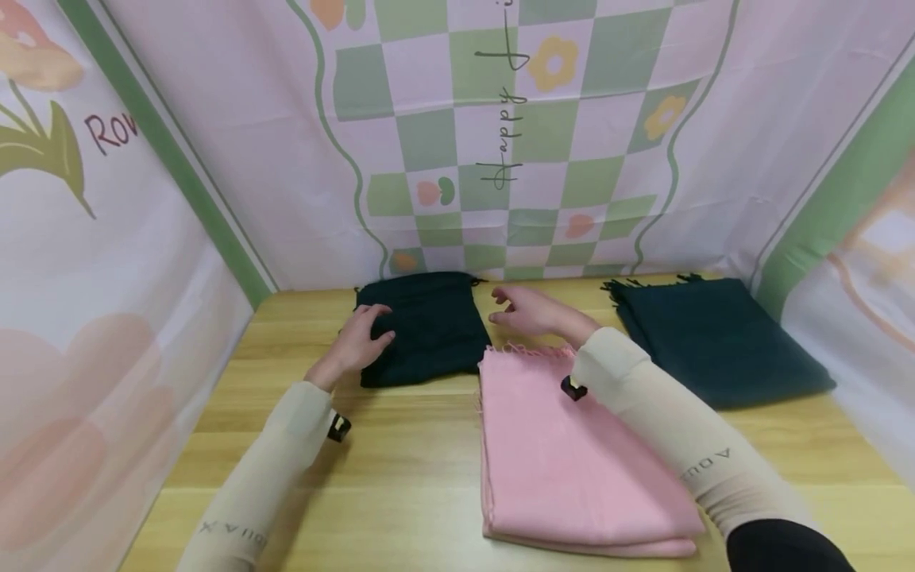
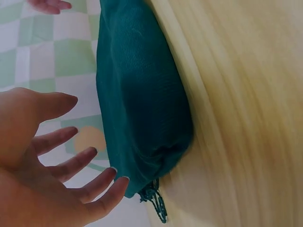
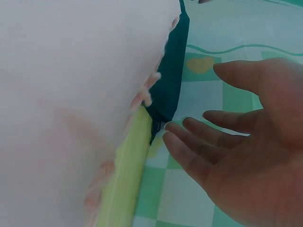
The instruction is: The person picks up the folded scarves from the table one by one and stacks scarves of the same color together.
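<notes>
A dark green folded cloth (image 1: 429, 330) lies at the back of the table, with thin fringe at its back corners. Over its left edge hovers my left hand (image 1: 359, 340), fingers spread and loosely bent, holding nothing. In the left wrist view the cloth (image 2: 137, 90) is a thick, rounded bundle beside the fingertips, with looped strands (image 2: 156, 196) at one end. My right hand (image 1: 529, 310) is just right of that cloth, behind the pink scarf. Its fingers are relaxed with nothing between them. The right wrist view shows the palm (image 3: 246, 161) and the cloth's corner (image 3: 170, 80).
A folded pink fringed scarf (image 1: 565, 469) lies under my right forearm at the front. Another dark green fringed scarf (image 1: 722, 342) is folded at the right. The wooden table (image 1: 400, 477) ends against a printed cloth backdrop (image 1: 286, 159) at the back and sides.
</notes>
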`<state>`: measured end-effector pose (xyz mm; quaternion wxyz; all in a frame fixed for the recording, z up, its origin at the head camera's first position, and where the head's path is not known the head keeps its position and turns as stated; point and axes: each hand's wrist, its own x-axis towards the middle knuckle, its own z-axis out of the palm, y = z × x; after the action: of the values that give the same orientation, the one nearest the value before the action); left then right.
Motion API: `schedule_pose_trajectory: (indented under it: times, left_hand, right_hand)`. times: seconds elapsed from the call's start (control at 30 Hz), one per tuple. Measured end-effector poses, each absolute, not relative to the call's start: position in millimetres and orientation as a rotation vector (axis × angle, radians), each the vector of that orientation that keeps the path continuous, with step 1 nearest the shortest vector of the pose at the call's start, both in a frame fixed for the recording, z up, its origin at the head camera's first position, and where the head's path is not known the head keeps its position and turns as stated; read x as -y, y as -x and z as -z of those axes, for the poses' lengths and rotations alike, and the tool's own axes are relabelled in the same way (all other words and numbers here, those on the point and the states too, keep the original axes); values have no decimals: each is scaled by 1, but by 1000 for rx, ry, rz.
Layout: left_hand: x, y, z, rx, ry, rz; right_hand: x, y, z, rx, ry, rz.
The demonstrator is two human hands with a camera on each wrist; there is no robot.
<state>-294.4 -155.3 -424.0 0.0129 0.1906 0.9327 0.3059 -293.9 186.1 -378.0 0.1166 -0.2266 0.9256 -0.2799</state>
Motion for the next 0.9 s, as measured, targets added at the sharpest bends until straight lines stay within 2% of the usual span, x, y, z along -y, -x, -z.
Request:
schedule_pose_trajectory:
  times: [0.4, 0.9]
  left_hand:
    - [165, 312, 430, -2870, -301, -1058]
    - [166, 322, 436, -2754, -72, -1156]
  right_hand:
    - [-170, 320, 385, -2648, 537, 820]
    - [-157, 337, 400, -2535, 368, 839]
